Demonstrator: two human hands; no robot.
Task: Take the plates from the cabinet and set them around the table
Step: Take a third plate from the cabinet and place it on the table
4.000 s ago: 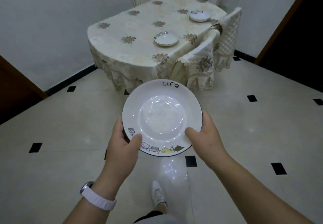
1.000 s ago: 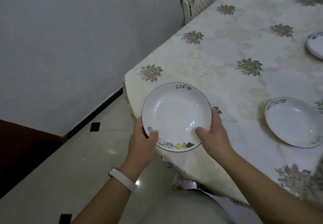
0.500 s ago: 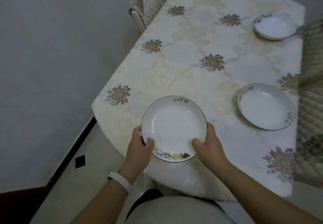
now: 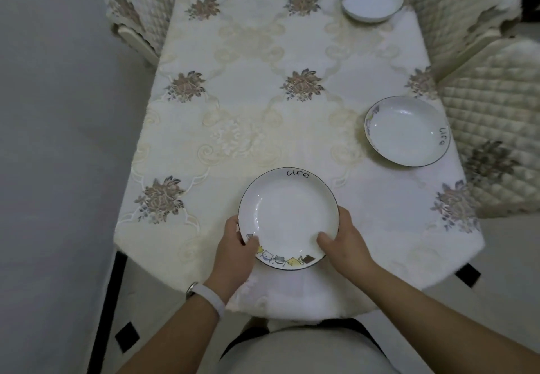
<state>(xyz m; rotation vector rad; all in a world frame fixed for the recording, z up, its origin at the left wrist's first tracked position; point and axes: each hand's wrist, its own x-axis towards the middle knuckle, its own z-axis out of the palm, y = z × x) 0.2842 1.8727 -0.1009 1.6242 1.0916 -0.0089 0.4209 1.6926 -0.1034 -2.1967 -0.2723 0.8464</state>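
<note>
A white plate [image 4: 287,213] with a dark rim, the word "life" and small cartoon figures is at the near end of the table [image 4: 263,128], over its cream floral cloth. My left hand [image 4: 233,248] grips its left edge with the thumb on the rim. My right hand [image 4: 344,242] grips its right edge the same way. Whether the plate touches the cloth I cannot tell. A second matching plate [image 4: 406,131] lies at the table's right side. A third plate [image 4: 372,0] lies at the far right.
Quilted chair covers stand along the right side [image 4: 491,128] and at the far right [image 4: 455,8]. Another covered chair [image 4: 137,11] is at the far left, beside a grey wall [image 4: 52,140]. Tiled floor with black insets [image 4: 127,335] shows near my legs.
I have stepped up to the table's near end and turned square to it. The plate, held in both hands throughout, now sits lower, over the near edge.
</note>
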